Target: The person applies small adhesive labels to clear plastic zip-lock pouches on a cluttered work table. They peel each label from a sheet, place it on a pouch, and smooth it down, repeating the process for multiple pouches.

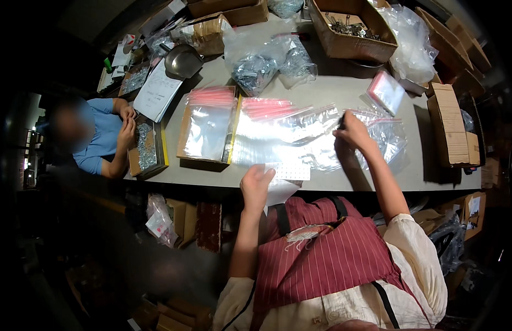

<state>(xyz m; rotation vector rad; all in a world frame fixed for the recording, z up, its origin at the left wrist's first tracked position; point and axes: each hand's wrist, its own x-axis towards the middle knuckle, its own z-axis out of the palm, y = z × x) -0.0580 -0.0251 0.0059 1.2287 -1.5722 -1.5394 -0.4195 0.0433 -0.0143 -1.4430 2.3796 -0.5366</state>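
Observation:
My left hand point(255, 188) pinches a white sheet point(294, 171) marked in a small grid, like a label sheet, at the table's near edge. A pale strip of paper point(280, 194) hangs below it. To the right, my right hand point(355, 132) is closed over the clear zip bags point(300, 138), with something small and dark at its fingertips that I cannot make out. The bags lie in an overlapping row, many with red top edges. Left of them, an open cardboard box point(207, 132) holds more such bags.
Beyond the bags lie plastic bags of metal parts point(256, 71) and a metal scoop point(183, 60). A carton of metal pieces point(352, 30) stands at the back, a bag stack point(385, 92) at right. A co-worker's hands point(126, 122) are at a box of small parts point(147, 146).

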